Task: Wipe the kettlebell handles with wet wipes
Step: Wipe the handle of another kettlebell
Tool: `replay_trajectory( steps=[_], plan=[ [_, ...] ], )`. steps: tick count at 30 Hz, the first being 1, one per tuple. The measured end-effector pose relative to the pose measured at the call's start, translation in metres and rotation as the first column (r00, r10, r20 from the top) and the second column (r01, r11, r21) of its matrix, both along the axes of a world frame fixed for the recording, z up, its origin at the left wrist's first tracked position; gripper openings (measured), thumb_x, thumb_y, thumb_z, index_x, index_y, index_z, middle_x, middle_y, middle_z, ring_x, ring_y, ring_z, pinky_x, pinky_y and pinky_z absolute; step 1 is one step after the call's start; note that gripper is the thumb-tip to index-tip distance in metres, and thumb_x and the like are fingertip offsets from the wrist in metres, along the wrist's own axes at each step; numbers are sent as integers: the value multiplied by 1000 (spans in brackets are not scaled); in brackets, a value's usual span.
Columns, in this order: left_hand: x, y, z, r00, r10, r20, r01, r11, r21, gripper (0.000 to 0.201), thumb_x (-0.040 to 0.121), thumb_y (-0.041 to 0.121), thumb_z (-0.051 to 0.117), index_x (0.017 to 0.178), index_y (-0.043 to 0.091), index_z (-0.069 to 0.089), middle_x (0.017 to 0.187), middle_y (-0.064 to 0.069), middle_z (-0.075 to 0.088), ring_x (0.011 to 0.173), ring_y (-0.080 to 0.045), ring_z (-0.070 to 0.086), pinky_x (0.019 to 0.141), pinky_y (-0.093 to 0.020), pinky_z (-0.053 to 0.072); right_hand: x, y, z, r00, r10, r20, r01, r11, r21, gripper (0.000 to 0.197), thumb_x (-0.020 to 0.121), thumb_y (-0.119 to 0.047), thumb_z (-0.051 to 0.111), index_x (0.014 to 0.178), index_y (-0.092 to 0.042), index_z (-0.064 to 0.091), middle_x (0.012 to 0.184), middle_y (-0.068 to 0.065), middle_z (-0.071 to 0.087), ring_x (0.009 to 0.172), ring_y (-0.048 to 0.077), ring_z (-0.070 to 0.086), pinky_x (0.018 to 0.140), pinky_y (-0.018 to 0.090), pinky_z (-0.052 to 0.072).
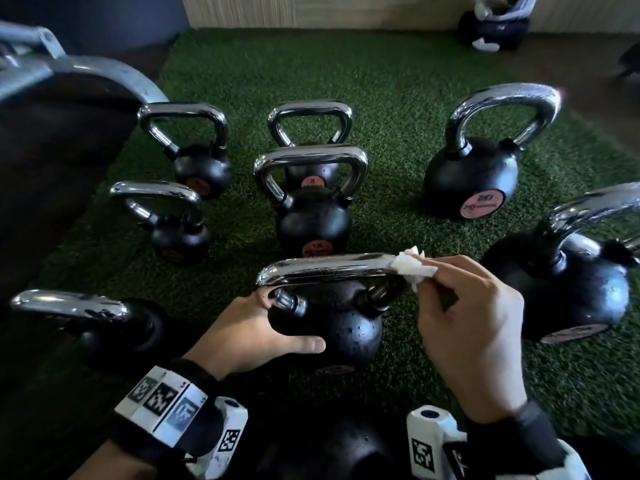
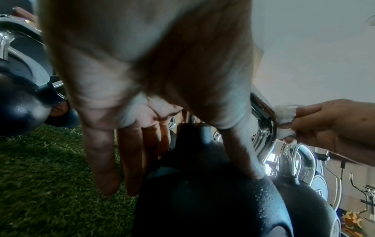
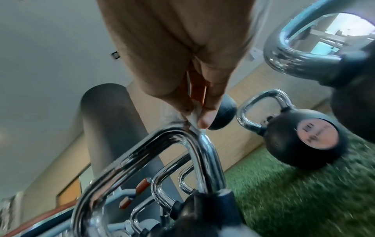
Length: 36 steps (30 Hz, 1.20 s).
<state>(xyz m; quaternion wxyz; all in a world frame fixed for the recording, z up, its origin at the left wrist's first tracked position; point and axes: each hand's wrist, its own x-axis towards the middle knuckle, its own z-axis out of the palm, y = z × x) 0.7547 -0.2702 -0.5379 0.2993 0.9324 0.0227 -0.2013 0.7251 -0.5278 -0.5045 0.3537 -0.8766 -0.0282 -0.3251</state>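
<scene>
A black kettlebell with a chrome handle stands on the green turf right in front of me. My left hand rests against its left side, fingers straight and thumb laid across the ball. My right hand pinches a crumpled white wet wipe and presses it on the handle's right corner. In the right wrist view the wipe sits between thumb and fingertips on the bend of the handle. In the left wrist view the wipe touches the chrome handle.
Several more black kettlebells with chrome handles stand on the turf: one directly behind, a large one back right, another close at right, one near left. A dark bench or weight fills the left side.
</scene>
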Motion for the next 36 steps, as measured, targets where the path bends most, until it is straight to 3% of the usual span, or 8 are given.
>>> replay_trajectory(
  steps=[6,9,13,17,20,22,25,36],
  plan=[
    [-2,0,-4,998,7,58,-3,998,-64,94,47,79,86,130,46,58,120,30,63,112,4,57,92,-14,41,9,-15,-33,882,127,-454,45,936,349,25,91,-24,78,67,-16,76,58,2,70,47,8,53,49,23,38],
    [-5,-1,-8,996,48,78,-41,995,-92,79,49,69,91,117,48,54,109,34,55,103,7,52,90,-15,39,11,-11,-35,842,221,-492,42,883,468,23,92,-31,77,72,-19,79,68,2,77,72,39,72,62,42,52],
    [0,20,-6,997,-47,69,56,989,-139,60,57,38,100,102,57,66,108,34,66,105,16,59,90,-6,45,10,-27,-31,822,207,-531,-9,937,350,22,90,-32,79,74,-18,78,64,0,74,56,16,60,54,37,47],
    [8,48,14,974,46,220,0,979,-205,57,81,-4,79,105,47,70,111,16,75,104,-4,72,78,-2,47,2,-46,-2,906,147,-397,34,910,414,6,85,-16,82,81,-13,79,78,5,77,72,29,74,70,49,59],
    [11,47,62,854,165,494,-19,958,-286,37,91,9,74,109,41,75,107,29,74,95,6,72,79,-1,48,-4,-38,33,919,281,-276,-117,864,490,15,83,-5,83,87,-20,83,83,0,81,79,24,78,79,52,63],
    [11,37,93,802,183,568,76,913,-401,23,95,23,71,113,36,77,107,21,77,99,-2,74,90,-21,58,-4,-26,54,915,346,-207,-216,854,473,21,80,-4,84,80,-25,82,78,-6,80,69,14,77,71,38,66],
    [8,8,125,857,69,510,244,817,-522,35,92,39,65,122,23,74,116,7,78,108,-17,74,97,-44,59,1,-7,78,898,429,-95,-356,838,414,23,76,-9,86,91,-26,78,84,-9,80,73,8,76,68,24,63],
    [12,-37,128,953,-86,291,279,625,-729,24,85,24,73,104,14,82,104,-6,80,97,-23,75,94,-37,59,24,17,94,861,507,44,-475,771,425,49,71,-4,92,105,-12,58,85,0,79,74,17,77,71,33,64]
  ],
)
